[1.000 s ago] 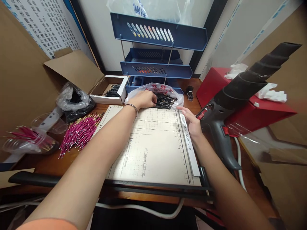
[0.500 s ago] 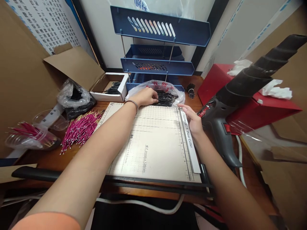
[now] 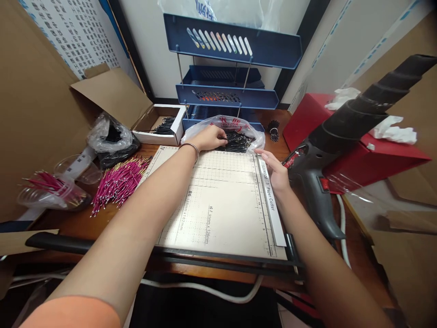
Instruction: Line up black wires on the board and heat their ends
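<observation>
My left hand (image 3: pixel 210 138) reaches across the paper cutter (image 3: pixel 225 205) to a clear plastic bag (image 3: pixel 201 124) with red print. Its fingertips are pinched together at the pile of thin black wires (image 3: pixel 237 141) in the bag; how many wires are between them is hidden. At the cutter's far right corner, my right hand (image 3: pixel 276 171) rests with its fingers stretched out and apart from one another. Its index fingertip lies by the bag's right edge, and the palm is beside the cutter's white guide strip (image 3: pixel 273 205).
Magenta wires (image 3: pixel 119 182) lie heaped on the left, beside a plastic cup (image 3: pixel 51 196) of them. Behind are a white box (image 3: pixel 159 130), a black bag (image 3: pixel 114 141) and a blue rack (image 3: pixel 235 41). A heat gun (image 3: pixel 317 155) and red box (image 3: pixel 307 114) stand right.
The view has shifted slightly, so the things on the left appear a little further right. Both hands stay in about the same places, the left at the black wires.
</observation>
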Demonstrator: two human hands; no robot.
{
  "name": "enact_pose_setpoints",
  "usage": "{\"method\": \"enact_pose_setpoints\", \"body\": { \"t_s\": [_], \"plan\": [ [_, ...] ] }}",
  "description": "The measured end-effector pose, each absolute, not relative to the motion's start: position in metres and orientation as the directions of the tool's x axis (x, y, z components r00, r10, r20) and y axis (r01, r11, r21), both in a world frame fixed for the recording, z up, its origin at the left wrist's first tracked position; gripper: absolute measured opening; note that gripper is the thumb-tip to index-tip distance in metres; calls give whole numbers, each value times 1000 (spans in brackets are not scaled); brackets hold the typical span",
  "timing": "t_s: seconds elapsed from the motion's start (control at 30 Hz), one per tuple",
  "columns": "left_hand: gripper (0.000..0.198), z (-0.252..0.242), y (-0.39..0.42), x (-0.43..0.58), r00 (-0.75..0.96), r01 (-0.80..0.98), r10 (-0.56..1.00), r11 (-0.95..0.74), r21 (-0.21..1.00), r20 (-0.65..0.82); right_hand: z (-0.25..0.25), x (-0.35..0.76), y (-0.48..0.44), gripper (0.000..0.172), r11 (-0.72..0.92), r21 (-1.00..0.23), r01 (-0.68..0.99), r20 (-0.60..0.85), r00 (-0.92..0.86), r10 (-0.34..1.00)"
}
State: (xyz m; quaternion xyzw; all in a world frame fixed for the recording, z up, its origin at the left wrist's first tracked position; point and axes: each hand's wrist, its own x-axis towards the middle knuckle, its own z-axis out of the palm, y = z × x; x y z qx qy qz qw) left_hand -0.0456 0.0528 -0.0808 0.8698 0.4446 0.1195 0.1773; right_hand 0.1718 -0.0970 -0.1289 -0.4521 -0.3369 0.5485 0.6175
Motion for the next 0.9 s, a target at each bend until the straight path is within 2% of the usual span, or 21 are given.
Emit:
{"method": "enact_pose_setpoints", "body": {
  "t_s": [0.3,0.5,0.63,0.9],
  "plan": [
    [23,-86,57,-49,551,704,826,-536,466,117,-123,169,-99,51,-27,-920,-392,-115,203,972],
    [25,-88,61,-49,560,748,823,-551,371,92,-120,168,-101,52,-26,-922,-387,-109,194,975],
    [24,-90,62,-48,550,762,832,-538,360,79,-124,170,-100,48,-19,-933,-359,-94,192,977],
    [17,-92,60,-44,499,763,867,-447,468,14,-131,175,-98,44,-23,-934,-356,-89,171,981]
  ]
}}
